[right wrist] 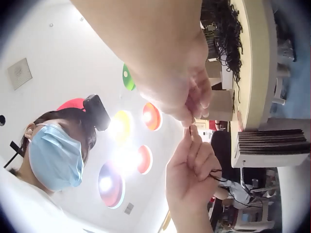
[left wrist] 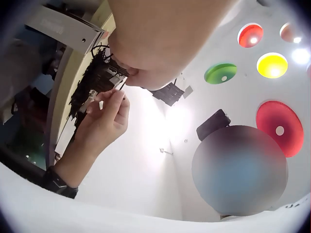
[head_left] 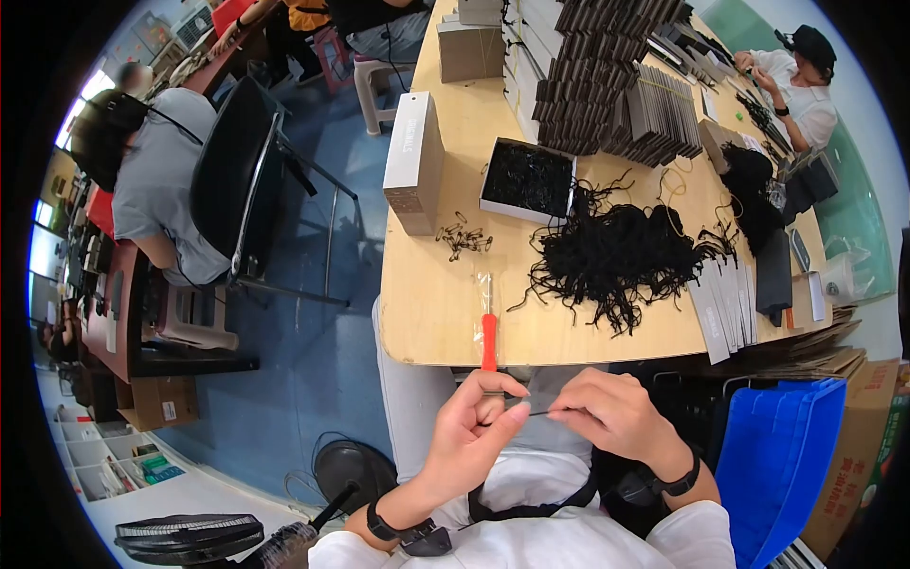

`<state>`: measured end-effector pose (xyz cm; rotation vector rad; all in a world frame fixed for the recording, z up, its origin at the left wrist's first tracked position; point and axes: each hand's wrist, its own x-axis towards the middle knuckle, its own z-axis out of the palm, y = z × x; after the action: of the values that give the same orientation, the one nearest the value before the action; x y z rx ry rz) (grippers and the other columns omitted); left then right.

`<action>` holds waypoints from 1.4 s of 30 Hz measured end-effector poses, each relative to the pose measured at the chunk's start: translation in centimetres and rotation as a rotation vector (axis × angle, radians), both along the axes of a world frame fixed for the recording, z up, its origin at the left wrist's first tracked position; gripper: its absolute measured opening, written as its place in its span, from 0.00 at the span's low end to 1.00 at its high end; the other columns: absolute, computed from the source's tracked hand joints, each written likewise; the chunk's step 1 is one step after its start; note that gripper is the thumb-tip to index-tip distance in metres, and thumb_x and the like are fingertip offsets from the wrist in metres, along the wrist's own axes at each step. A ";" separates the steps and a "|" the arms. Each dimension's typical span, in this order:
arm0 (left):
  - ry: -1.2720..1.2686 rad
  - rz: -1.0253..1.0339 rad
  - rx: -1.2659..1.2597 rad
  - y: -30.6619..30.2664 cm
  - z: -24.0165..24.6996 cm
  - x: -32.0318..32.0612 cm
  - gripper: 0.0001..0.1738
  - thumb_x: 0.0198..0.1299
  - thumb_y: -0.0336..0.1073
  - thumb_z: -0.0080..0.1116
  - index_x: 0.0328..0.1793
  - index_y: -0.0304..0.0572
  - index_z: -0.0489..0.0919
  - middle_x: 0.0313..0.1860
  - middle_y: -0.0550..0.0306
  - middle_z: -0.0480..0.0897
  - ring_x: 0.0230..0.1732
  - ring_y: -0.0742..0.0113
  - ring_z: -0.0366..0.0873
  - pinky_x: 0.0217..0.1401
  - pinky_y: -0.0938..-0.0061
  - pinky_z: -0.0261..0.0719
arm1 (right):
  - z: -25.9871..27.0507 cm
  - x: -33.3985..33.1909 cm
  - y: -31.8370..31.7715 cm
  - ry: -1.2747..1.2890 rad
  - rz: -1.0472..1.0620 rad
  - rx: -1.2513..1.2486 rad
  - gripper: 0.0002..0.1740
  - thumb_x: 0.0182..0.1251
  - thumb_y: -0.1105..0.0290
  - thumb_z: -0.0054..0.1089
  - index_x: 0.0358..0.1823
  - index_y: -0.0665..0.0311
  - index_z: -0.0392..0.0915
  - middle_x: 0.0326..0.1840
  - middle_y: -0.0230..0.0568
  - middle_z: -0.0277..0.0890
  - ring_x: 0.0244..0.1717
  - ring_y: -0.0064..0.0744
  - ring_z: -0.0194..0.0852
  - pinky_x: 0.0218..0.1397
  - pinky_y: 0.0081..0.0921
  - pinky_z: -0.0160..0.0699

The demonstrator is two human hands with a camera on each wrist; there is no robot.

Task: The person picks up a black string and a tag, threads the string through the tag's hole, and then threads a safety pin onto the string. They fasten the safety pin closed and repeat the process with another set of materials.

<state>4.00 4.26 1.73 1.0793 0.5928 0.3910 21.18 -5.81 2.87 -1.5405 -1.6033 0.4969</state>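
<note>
Both hands are raised in front of the body, just off the table's near edge. The left hand [head_left: 479,422] pinches a thin black cord [head_left: 538,413] between thumb and fingers. From the other side, the right hand [head_left: 611,412] grips the same cord at its fingertips, a short stretch showing between them. In the right wrist view, a loose length of black cord [right wrist: 216,174] hangs by the left hand's curled fingers. Beyond the left hand, a red-handled tool [head_left: 488,341] with a thin shaft lies at the table edge.
On the table [head_left: 427,313] lie a tangled pile of black cords [head_left: 616,256], an open box of black pieces [head_left: 529,180], small dark pins [head_left: 463,239], and white strips [head_left: 725,308]. A tall box [head_left: 413,161] stands left; grey stacks [head_left: 597,76] rise behind. A blue bin [head_left: 777,465] is right.
</note>
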 end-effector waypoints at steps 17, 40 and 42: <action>0.218 -0.051 0.479 0.6 -1.2 -4.5 0.07 0.60 0.21 0.57 0.43 0.29 0.81 0.36 0.50 0.85 0.36 0.67 0.84 0.40 0.78 0.80 | -1.7 -0.3 -2.3 0.610 -0.027 -0.181 0.08 0.54 0.87 0.60 0.36 0.74 0.80 0.34 0.44 0.81 0.35 0.30 0.84 0.38 0.20 0.84; -0.355 0.107 -0.607 1.0 -4.4 -8.7 0.10 0.65 0.35 0.56 0.48 0.43 0.70 0.26 0.66 0.71 0.27 0.77 0.71 0.49 0.67 0.70 | -3.1 -2.4 -1.9 0.874 0.128 -0.175 0.04 0.58 0.89 0.57 0.35 0.80 0.79 0.32 0.49 0.80 0.32 0.35 0.84 0.34 0.23 0.84; -0.371 0.089 -0.588 0.8 -4.2 -8.7 0.10 0.64 0.34 0.56 0.48 0.42 0.70 0.26 0.66 0.70 0.27 0.77 0.71 0.45 0.70 0.70 | -3.1 -2.5 -1.9 0.980 0.147 -0.108 0.06 0.57 0.91 0.55 0.34 0.80 0.79 0.32 0.52 0.79 0.32 0.38 0.84 0.33 0.24 0.84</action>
<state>-4.67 5.05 -2.43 0.4024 0.3851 0.4448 18.64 -7.67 -0.20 -0.9720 -0.9139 1.2063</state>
